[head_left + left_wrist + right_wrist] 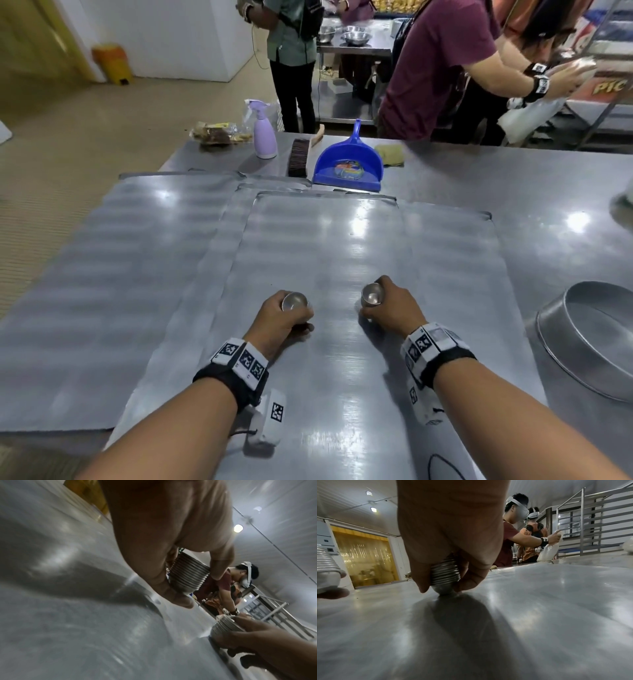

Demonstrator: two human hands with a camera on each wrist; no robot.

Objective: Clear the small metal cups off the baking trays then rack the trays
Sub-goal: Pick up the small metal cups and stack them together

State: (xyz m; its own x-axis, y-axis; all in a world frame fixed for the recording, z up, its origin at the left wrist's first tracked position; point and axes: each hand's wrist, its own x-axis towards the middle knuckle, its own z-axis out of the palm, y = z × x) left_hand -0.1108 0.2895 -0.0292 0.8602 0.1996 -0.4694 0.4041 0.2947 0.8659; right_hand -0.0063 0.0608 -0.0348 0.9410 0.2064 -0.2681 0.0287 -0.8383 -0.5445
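Both hands are low over the near part of the top baking tray, each wrapped around a nested stack of small ribbed metal cups. My left hand grips the left stack, shown side-on in the left wrist view as the left stack between thumb and fingers. My right hand grips the right stack. In the right wrist view the right stack stands with its bottom touching the tray. More trays lie overlapped to the left and underneath. No loose cups show on the trays.
A round metal pan sits at the right on the steel table. At the far edge are a blue dustpan, a brush, a lilac spray bottle and a cloth. People work across the table; a metal rack stands far right.
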